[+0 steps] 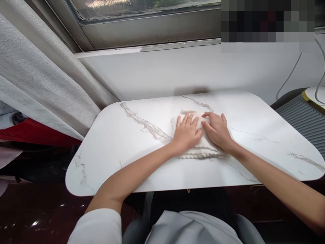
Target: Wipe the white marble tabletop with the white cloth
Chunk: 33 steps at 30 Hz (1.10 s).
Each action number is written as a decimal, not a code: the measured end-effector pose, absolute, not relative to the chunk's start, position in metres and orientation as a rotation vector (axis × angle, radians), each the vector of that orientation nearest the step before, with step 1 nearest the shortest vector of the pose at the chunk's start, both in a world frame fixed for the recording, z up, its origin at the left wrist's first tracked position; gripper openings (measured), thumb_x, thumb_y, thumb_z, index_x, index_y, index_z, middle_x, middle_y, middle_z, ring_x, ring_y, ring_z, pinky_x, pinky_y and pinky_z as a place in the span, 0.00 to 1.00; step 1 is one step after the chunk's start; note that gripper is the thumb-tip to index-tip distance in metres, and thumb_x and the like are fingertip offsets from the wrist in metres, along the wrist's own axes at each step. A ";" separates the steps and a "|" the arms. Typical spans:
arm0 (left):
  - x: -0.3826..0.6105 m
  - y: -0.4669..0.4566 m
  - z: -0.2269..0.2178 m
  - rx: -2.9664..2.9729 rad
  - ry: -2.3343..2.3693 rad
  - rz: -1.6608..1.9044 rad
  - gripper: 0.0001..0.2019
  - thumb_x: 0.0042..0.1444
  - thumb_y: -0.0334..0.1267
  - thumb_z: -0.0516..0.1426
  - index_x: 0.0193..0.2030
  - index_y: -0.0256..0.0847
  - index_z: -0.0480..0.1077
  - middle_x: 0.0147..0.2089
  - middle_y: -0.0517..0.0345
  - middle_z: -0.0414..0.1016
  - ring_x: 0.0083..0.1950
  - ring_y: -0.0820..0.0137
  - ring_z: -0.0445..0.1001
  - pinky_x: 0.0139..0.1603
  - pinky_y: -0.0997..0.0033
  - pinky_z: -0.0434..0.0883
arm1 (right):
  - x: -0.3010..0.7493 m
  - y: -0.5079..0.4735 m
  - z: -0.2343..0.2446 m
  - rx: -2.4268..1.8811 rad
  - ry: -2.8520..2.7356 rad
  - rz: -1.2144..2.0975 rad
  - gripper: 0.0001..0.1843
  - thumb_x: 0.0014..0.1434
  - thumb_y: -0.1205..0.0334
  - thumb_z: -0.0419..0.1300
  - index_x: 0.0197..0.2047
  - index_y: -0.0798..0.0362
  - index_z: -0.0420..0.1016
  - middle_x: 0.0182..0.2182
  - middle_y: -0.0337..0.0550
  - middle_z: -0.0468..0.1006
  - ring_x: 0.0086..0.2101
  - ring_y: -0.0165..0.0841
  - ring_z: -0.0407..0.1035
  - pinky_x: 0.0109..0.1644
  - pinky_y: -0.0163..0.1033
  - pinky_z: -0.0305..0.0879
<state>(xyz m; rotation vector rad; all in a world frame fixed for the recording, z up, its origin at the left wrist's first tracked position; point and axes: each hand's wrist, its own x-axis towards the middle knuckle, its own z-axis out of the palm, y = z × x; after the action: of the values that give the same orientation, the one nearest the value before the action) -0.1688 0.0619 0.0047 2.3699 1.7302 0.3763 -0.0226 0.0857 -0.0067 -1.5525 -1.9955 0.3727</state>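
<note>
A folded white cloth (204,151) with frilled edges lies on the white marble-patterned table (142,142), a little right of its middle. My left hand (186,133) rests flat on the cloth's left part, fingers spread and pointing away from me. On the cloth's right side lies my right hand (217,130), its fingers apart and slightly bent, the thumb turned toward my left hand. Both palms hide much of the cloth. Neither hand is wrapped round it.
Behind the table stand a white wall (157,73) and a window frame (152,32). A pale curtain (48,57) hangs at the left, with a red cloth (38,133) below it. To the right is a grey ribbed object (302,117) with a cable (288,78) nearby.
</note>
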 end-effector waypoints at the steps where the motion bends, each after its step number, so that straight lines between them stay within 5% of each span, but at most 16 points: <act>1: -0.172 0.071 0.003 2.350 1.737 0.415 0.25 0.68 0.42 0.43 0.69 0.40 0.58 0.74 0.52 0.55 0.76 0.63 0.49 0.76 0.51 0.44 | -0.026 0.095 -0.007 -1.551 -1.988 0.379 0.12 0.62 0.58 0.45 0.45 0.48 0.64 0.53 0.47 0.75 0.59 0.42 0.64 0.71 0.64 0.34; 12: -0.211 0.145 -0.002 2.275 1.807 0.613 0.21 0.69 0.41 0.43 0.65 0.42 0.63 0.70 0.55 0.63 0.72 0.68 0.58 0.76 0.58 0.45 | -0.071 0.170 -0.002 -1.571 -2.006 0.391 0.15 0.62 0.64 0.43 0.39 0.50 0.70 0.49 0.48 0.77 0.56 0.42 0.66 0.70 0.60 0.40; 17: -0.225 0.167 -0.001 2.267 1.837 0.615 0.22 0.68 0.40 0.45 0.66 0.38 0.62 0.70 0.52 0.64 0.71 0.66 0.58 0.75 0.59 0.46 | -0.062 0.198 0.008 -1.476 -2.276 0.521 0.23 0.66 0.56 0.41 0.46 0.51 0.76 0.50 0.48 0.79 0.53 0.45 0.69 0.62 0.53 0.57; 22: -0.235 0.182 -0.001 2.262 1.851 0.611 0.22 0.68 0.41 0.46 0.66 0.36 0.62 0.70 0.51 0.63 0.71 0.66 0.59 0.75 0.61 0.46 | -0.058 0.211 -0.003 -1.347 -2.361 0.357 0.28 0.67 0.54 0.40 0.62 0.52 0.69 0.63 0.46 0.69 0.63 0.43 0.58 0.67 0.53 0.50; 33: -0.250 0.208 0.000 2.281 1.916 0.614 0.21 0.68 0.39 0.46 0.64 0.36 0.64 0.67 0.51 0.67 0.68 0.64 0.62 0.73 0.61 0.50 | -0.087 0.236 -0.008 -1.445 -2.320 0.231 0.25 0.68 0.58 0.40 0.61 0.50 0.68 0.60 0.48 0.71 0.61 0.44 0.60 0.65 0.53 0.51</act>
<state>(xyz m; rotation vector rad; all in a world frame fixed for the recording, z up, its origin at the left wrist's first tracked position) -0.2501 0.2083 -0.0004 2.2813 1.9163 0.6137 -0.0866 0.2361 -0.0082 -1.4448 -2.3200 0.2309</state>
